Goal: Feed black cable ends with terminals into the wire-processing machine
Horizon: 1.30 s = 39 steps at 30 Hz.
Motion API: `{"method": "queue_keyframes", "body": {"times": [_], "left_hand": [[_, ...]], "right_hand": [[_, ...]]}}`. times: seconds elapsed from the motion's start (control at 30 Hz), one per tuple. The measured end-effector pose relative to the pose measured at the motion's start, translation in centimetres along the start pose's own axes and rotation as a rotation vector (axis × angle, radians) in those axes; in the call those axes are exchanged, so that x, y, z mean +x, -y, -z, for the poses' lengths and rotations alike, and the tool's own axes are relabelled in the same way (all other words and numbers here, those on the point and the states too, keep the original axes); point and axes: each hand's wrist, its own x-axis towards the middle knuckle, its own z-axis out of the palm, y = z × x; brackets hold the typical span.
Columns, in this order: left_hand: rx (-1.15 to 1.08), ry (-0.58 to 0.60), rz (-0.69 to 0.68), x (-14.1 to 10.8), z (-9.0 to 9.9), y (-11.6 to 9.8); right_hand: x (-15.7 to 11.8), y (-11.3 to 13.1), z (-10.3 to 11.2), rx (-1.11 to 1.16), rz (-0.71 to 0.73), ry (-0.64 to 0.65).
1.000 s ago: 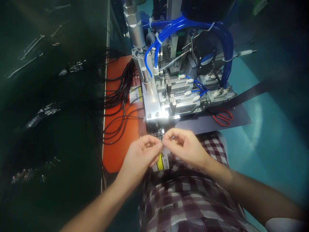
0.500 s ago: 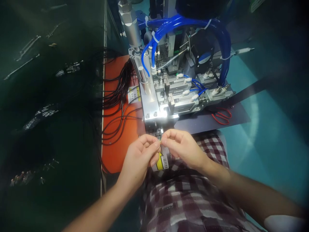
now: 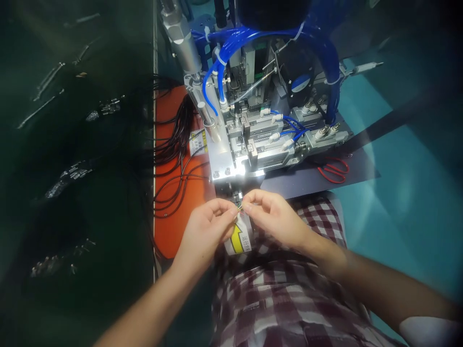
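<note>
My left hand (image 3: pixel 204 233) and my right hand (image 3: pixel 277 219) meet fingertip to fingertip just in front of the machine (image 3: pixel 224 156). Between them run a few thin wires (image 3: pixel 240 207), yellowish and greenish, pinched by thumb and forefinger on both sides. My fingers cover most of their length. Right behind the fingertips is the machine's small dark front fixture (image 3: pixel 235 193), brightly lit from above. Below the hands a white label with a yellow arrow (image 3: pixel 237 239) shows, partly covered by my left fingers.
Black cables (image 3: pixel 181 125) spread over an orange mat (image 3: pixel 170 236) at left. Blue air tubes (image 3: pixel 246 38) arch above the machine. Red-handled scissors (image 3: pixel 334 171) lie on a dark plate (image 3: pixel 300 185) at right. Small metal parts (image 3: pixel 74 171) lie on the dark green surface farther left.
The wires show more clearly between my fingertips, which are slightly farther apart. More of the arrow label is uncovered. The view has shifted a little; both hands keep their pinch.
</note>
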Motion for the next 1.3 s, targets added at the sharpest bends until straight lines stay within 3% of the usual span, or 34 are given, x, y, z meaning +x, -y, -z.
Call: {"method": "queue_keyframes", "body": {"times": [0.13,0.27,0.47,0.53,0.63,0.7,0.83,0.9,1.03,1.3], "left_hand": [[0.006,0.021,0.056,0.2,0.1,-0.7],[0.04,0.032,0.078,0.3,-0.1,-1.2],[0.119,0.039,0.075,0.5,0.0,-0.8],[0.201,-0.028,-0.019,0.3,-0.3,-0.6],[0.4,-0.202,-0.333,-0.2,-0.9,-0.3],[0.435,-0.229,-0.405,-0.3,-1.0,-0.3],[0.158,-0.008,-0.025,0.3,-0.4,-0.4],[0.087,0.051,0.069,0.7,0.1,-0.6],[0.072,0.051,0.101,1.0,0.6,-0.9],[0.069,0.069,0.096,1.0,0.8,-0.6]], "right_hand": [[0.0,0.5,1.3,-0.255,0.112,-0.04],[0.2,0.9,1.7,-0.558,0.273,0.009],[0.6,0.5,1.3,-0.548,0.417,0.011],[0.5,0.2,1.2,-0.467,0.354,-0.013],[0.3,-0.2,0.8,-0.341,0.305,-0.069],[0.2,-0.4,0.5,-0.261,0.286,-0.089],[0.2,-0.4,0.3,-0.047,0.111,-0.031],[0.4,-0.4,0.5,-0.009,0.055,0.016],[0.5,-0.6,1.1,-0.105,0.063,0.028],[0.3,-0.2,1.0,-0.49,0.282,0.019]]}}
